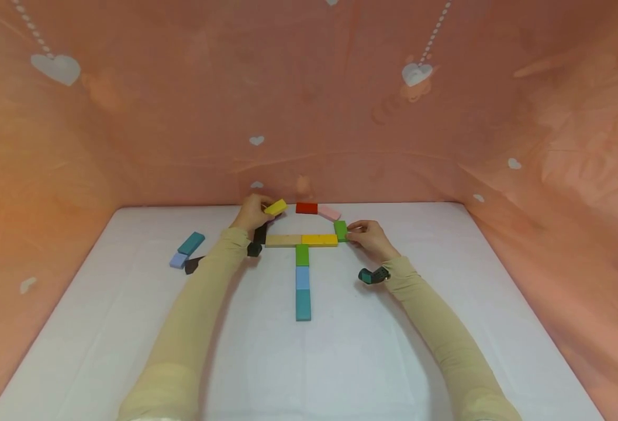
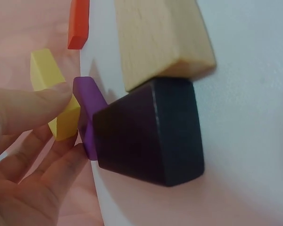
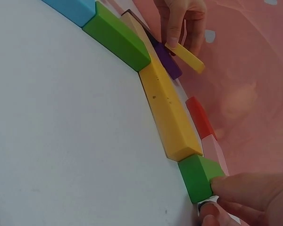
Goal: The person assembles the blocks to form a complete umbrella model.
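Observation:
My left hand (image 1: 252, 213) pinches a yellow block (image 1: 275, 207) between thumb and fingers, above a purple block (image 2: 87, 117) at the table's back edge. Beside that purple one lies a black block (image 2: 146, 134), its end touching a bare wooden block (image 1: 283, 241). At the right, my right hand (image 1: 370, 238) holds a green block (image 1: 341, 231) by its outer side with its fingertips. This green block stands against the end of a flat yellow block (image 1: 319, 240). Red (image 1: 306, 208) and pink (image 1: 329, 212) blocks curve along the back.
Below the crossbar runs a column of green (image 1: 301, 255), light blue (image 1: 302, 278) and teal (image 1: 303, 305) blocks. Left of my left arm lie another teal block (image 1: 191, 243), a light blue block (image 1: 179, 260) and a dark piece (image 1: 192, 265). An orange cloth wall (image 1: 303, 117) rises behind the white table.

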The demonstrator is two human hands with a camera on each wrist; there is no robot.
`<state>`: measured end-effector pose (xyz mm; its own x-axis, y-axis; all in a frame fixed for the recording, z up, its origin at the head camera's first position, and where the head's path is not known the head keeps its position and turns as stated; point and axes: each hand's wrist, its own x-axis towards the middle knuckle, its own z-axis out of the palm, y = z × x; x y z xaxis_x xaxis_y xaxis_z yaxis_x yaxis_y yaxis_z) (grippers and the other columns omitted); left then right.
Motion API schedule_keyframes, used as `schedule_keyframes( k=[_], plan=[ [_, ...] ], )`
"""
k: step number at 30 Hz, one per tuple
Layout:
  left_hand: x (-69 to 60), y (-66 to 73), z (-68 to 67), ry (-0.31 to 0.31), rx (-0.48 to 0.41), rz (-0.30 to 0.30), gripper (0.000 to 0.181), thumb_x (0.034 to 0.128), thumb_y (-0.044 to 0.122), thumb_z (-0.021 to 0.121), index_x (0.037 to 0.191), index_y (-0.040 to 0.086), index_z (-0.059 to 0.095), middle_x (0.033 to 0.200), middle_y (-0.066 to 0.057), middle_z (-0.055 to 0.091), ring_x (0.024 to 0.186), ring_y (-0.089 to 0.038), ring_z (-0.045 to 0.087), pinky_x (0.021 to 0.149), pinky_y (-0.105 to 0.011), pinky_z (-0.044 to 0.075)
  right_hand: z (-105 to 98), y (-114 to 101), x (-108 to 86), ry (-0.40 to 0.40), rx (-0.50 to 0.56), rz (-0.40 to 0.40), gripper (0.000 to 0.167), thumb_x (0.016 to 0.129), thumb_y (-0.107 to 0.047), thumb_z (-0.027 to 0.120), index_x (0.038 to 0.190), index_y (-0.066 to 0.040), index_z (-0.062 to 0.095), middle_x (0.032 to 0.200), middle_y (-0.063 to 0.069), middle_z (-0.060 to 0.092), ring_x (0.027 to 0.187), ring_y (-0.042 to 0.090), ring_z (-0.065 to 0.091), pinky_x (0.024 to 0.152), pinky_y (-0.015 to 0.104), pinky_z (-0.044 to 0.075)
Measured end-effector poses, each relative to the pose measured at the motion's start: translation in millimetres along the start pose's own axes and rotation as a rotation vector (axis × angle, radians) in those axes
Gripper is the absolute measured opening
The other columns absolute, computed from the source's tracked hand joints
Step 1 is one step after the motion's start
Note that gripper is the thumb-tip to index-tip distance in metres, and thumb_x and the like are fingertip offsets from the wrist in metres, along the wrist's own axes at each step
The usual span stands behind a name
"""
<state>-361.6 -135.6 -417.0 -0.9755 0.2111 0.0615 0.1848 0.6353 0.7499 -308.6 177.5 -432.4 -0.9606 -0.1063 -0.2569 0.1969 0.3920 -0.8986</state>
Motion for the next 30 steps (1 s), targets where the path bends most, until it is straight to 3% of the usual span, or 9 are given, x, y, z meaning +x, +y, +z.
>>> schedule_keyframes(
  k=[14,24,30],
  plan=[
    [-3.4,0.0,1.1,-0.003,-0.073,-0.104,0.033,0.0836,-0.009,0.067,0.116,-0.005,0.063,0.115,-0.020,0.060,0.099,-0.033,0.053,0.098,-0.043,0.043,-0.3,0.4,2.0,0.004,-0.007,0.007,0.034,0.089,-0.009,0.065,0.121,0.004,0.059,0.101,0.015,0.060,0.077,0.016,0.057,0.066,0.021,0.050],
    [-6.8,-0.2,0.6,-0.005,-0.039,-0.085,0.035,0.0837,-0.008,0.068,0.118,-0.006,0.062,0.116,-0.021,0.060,0.102,-0.034,0.052,0.099,-0.044,0.042,-1.0,1.9,1.2,0.006,-0.012,-0.005,0.034,0.089,-0.010,0.065,0.120,0.004,0.059,0.100,0.015,0.060,0.077,0.016,0.057,0.066,0.021,0.050],
    [-3.1,4.9,5.5,-0.044,0.028,-0.008,0.037,0.0809,-0.008,0.070,0.117,-0.006,0.063,0.114,-0.021,0.062,0.101,-0.032,0.055,0.096,-0.042,0.044,-0.2,3.2,0.1,-0.001,-0.020,-0.026,0.034,0.089,-0.009,0.065,0.119,0.005,0.059,0.096,0.015,0.060,0.075,0.017,0.057,0.066,0.022,0.051]
  ],
)
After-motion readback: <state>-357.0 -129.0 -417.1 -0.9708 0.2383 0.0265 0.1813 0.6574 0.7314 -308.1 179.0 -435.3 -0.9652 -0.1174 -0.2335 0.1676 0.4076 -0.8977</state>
